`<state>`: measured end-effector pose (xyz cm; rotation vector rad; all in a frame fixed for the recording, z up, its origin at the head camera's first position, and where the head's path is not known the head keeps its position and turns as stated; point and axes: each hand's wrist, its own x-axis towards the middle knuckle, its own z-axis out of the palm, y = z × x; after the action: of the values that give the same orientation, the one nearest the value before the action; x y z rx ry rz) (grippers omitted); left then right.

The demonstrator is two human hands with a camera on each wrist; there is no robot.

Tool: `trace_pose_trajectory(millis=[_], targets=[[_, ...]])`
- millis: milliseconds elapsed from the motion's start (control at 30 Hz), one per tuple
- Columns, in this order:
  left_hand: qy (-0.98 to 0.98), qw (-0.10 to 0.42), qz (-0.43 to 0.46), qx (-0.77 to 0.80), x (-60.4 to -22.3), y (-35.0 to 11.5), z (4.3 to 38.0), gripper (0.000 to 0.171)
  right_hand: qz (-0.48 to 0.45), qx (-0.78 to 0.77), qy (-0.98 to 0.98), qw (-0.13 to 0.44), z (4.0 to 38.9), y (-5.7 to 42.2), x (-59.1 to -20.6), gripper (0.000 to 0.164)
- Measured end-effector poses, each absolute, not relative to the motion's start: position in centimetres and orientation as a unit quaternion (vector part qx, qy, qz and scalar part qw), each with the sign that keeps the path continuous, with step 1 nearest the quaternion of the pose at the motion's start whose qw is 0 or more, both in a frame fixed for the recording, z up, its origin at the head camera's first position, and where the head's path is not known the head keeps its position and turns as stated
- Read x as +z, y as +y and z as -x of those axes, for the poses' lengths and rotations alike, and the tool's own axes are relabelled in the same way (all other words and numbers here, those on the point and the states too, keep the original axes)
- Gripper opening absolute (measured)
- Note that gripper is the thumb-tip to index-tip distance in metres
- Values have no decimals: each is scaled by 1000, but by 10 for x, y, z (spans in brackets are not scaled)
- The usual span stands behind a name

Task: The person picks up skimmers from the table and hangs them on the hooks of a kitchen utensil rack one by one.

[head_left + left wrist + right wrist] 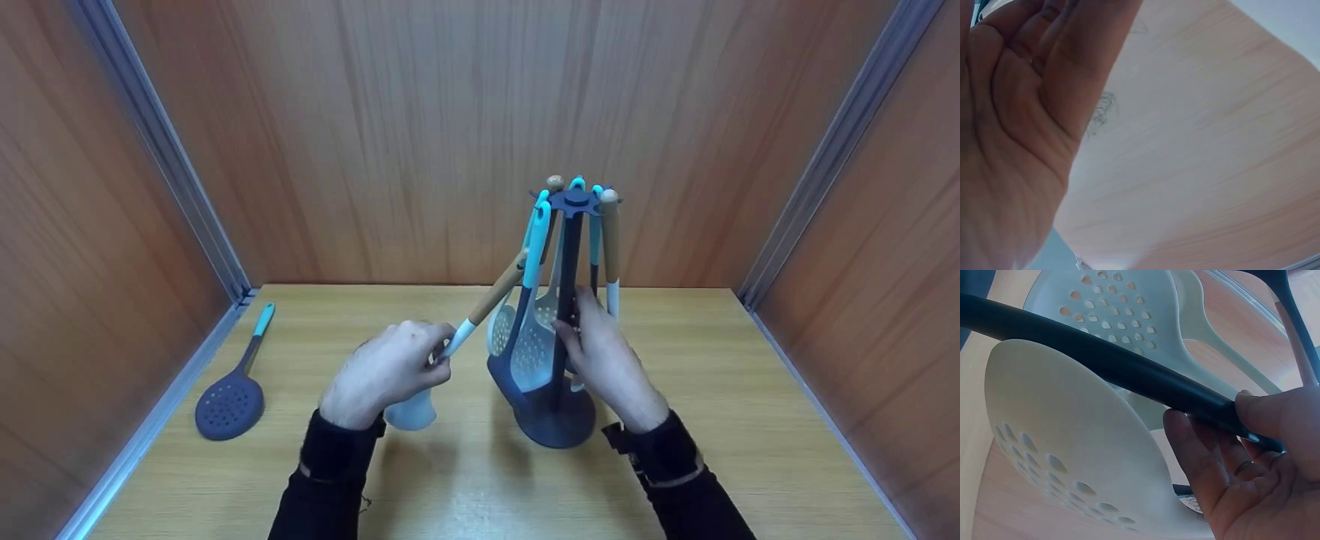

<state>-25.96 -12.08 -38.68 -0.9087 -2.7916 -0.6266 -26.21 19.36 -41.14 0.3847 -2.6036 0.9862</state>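
My left hand [394, 367] holds a kitchen utensil by its pale shaft. Its wooden handle [495, 291] slants up to the right, and its pale head [410, 411] shows partly below the hand. My right hand [604, 352] grips the dark post [571, 262] of a utensil stand, thumb and fingers around it in the right wrist view [1207, 396]. Turquoise-handled [538, 240] and wooden-handled utensils hang from the stand's top ring. A pale slotted head [1072, 439] is close to the right fingers. In the left wrist view, the palm [1016, 140] shows but the held utensil is hidden.
A dark skimmer [230, 405] with a turquoise handle lies on the wooden table [337, 315] at the left. The stand's round dark base [555, 424] looks tilted. Wood-grain panels [465, 135] with metal edging enclose the back and both sides.
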Motion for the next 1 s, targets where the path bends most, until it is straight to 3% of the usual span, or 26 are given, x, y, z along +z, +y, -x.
trace_pose_trajectory(millis=[467, 767, 1000], targets=[[-924, 73, 318, -199, -392, -117, 261, 10, -142, 338, -913, 179, 263, 194, -414, 42], [-924, 51, 313, -215, -394, -114, 263, 25, -139, 339, -914, 174, 263, 194, -413, 42], [-917, 65, 334, -208, -399, -109, 265, 20, -134, 340, -916, 168, 263, 194, -412, 42]])
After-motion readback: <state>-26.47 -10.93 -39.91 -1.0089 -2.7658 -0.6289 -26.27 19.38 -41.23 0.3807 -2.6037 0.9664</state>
